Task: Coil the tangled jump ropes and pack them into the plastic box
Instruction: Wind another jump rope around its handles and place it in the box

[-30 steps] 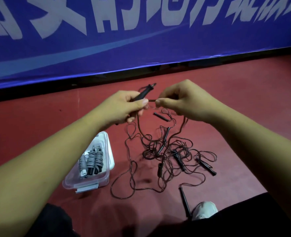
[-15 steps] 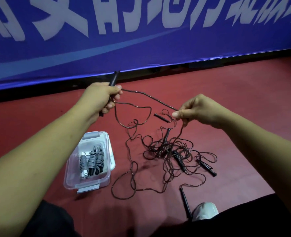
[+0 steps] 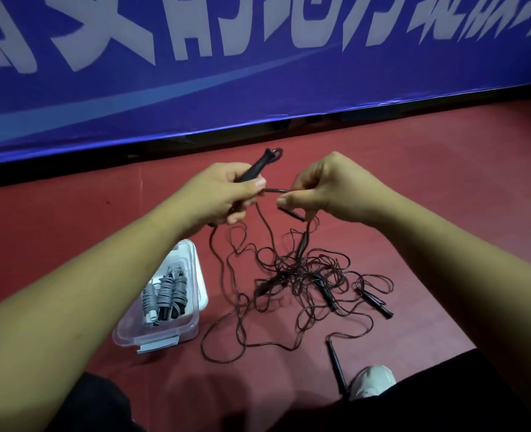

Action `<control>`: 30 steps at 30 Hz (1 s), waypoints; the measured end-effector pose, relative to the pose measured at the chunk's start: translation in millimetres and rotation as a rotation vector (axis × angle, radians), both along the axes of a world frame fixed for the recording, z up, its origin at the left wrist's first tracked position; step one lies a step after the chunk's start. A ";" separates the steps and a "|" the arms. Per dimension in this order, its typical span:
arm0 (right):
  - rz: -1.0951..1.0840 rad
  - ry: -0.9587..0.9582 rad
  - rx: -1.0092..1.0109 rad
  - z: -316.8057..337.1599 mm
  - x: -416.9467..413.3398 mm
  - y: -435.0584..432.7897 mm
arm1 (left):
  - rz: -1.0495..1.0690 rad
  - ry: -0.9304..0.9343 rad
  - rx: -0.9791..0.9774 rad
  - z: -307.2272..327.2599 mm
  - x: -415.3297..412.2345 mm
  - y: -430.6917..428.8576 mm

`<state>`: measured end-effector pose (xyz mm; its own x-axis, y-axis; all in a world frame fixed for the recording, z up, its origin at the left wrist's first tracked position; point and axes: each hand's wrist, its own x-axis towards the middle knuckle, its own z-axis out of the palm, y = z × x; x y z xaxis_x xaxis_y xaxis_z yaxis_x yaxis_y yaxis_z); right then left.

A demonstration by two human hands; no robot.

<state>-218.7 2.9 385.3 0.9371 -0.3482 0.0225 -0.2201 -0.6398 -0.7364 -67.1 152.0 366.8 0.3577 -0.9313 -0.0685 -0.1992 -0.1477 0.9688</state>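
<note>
Above the wiry tangle, left hand grips a tapered black handle; right hand pinches thin cord.

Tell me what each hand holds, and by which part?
The left hand grips a black handle by its lower half. The right hand pinches the cord beside the left thumb.

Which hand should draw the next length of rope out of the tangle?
Probably right hand: it pinches the rope above the tangle; left hand is occupied gripping the handle.
</note>
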 end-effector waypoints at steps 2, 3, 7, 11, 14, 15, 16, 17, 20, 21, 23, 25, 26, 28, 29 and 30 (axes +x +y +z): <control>0.003 0.012 0.062 -4.8 -1.4 -5.5 | 0.012 0.079 -0.050 3.8 2.7 0.4; 0.008 0.017 0.106 -9.3 -1.2 -9.2 | 0.027 0.118 -0.077 6.5 2.9 0.8; -0.002 0.169 0.126 -38.4 -5.2 -27.6 | 0.143 0.299 -0.172 11.8 15.2 2.0; 0.002 0.357 0.093 -65.7 -22.5 -44.7 | 0.276 0.328 -0.203 14.2 41.9 8.6; -0.075 0.170 0.157 -57.7 -23.9 -49.3 | 0.413 -0.002 0.017 1.7 58.2 12.4; -0.079 0.117 0.169 -50.8 -22.2 -47.3 | 0.440 -0.101 0.097 -3.1 62.3 13.4; -0.069 0.082 0.162 -42.9 -20.6 -44.2 | 0.455 -0.171 0.154 -7.0 64.6 13.8; -0.050 0.058 0.134 -35.4 -19.3 -40.5 | 0.463 -0.221 0.188 -10.1 66.1 13.6; 0.012 0.023 0.047 -16.6 -16.6 -24.4 | 0.437 -0.277 0.152 -9.0 58.1 9.7; 0.023 0.019 0.037 -12.9 -15.5 -19.6 | 0.392 -0.249 0.101 -6.5 51.3 8.0; 0.035 0.009 0.011 -10.0 -11.7 -12.1 | 0.261 -0.144 -0.005 -0.9 33.2 5.4; 0.035 -0.019 -0.013 -8.1 -7.6 -6.7 | 0.134 -0.090 -0.034 1.7 17.0 4.0; 0.029 -0.037 -0.021 -6.9 -5.8 -5.5 | 0.077 -0.093 -0.021 2.3 10.9 3.3; 0.017 -0.057 -0.033 -4.0 -4.2 -4.3 | -0.014 -0.102 0.000 1.7 5.3 2.2; 0.021 -0.055 -0.048 -3.1 -4.1 -3.5 | -0.041 -0.101 0.009 1.9 4.8 2.3; 0.032 -0.046 -0.070 -3.2 -3.9 -2.2 | -0.055 -0.095 0.020 2.4 4.8 2.6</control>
<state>-222.6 0.7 382.1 0.9451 -0.3144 0.0888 -0.1659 -0.6959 -0.6988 -62.4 154.5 369.1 0.3114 -0.9487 -0.0554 -0.2987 -0.1530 0.9420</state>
